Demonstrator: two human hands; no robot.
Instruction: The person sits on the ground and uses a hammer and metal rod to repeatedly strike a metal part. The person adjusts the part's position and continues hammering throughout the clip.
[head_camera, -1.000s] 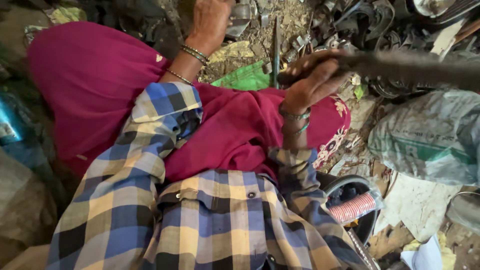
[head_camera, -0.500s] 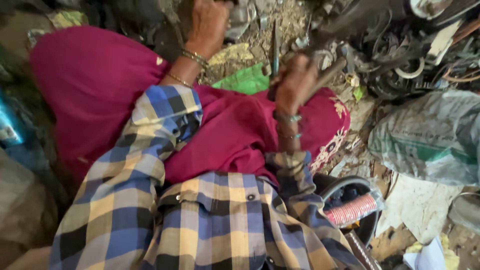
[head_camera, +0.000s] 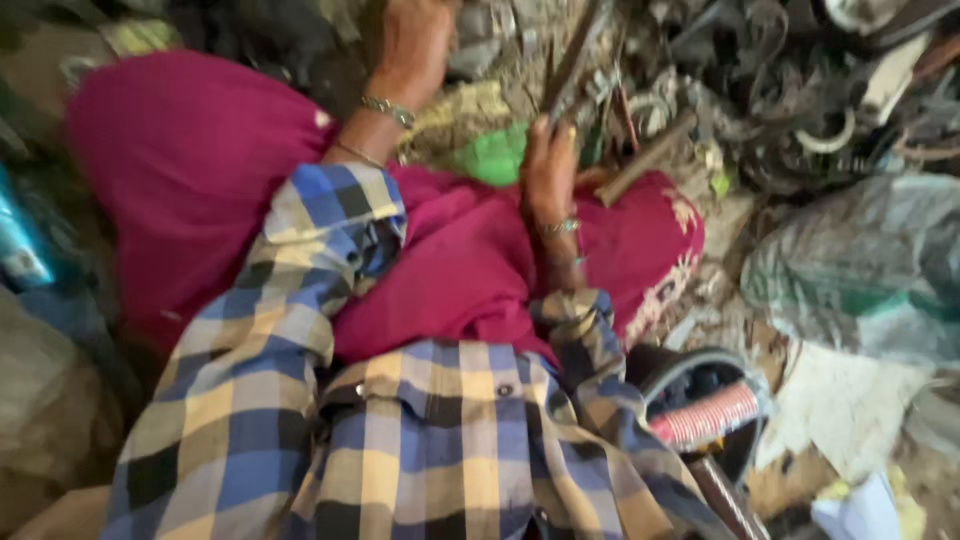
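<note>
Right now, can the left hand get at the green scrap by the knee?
Probably yes. The left hand is up in the scrap pile, apparently free, and the green scrap lies uncovered just below and beside it. The right hand, gripping a metal rod, sits next to it but not across it.

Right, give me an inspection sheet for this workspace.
Surface: dirt ground, littered.
Job's things: long dark metal tool, tilted, in the right hand; wooden handle beside it.
Clutter: scrap metal heap, green scrap, grey sack, red-wound coil.
Fingers: right closed on the tool; left hand reaches into debris, grip partly out of frame.
Cables: nothing seen clearly.
Surroundings: magenta cloth over lap.
</note>
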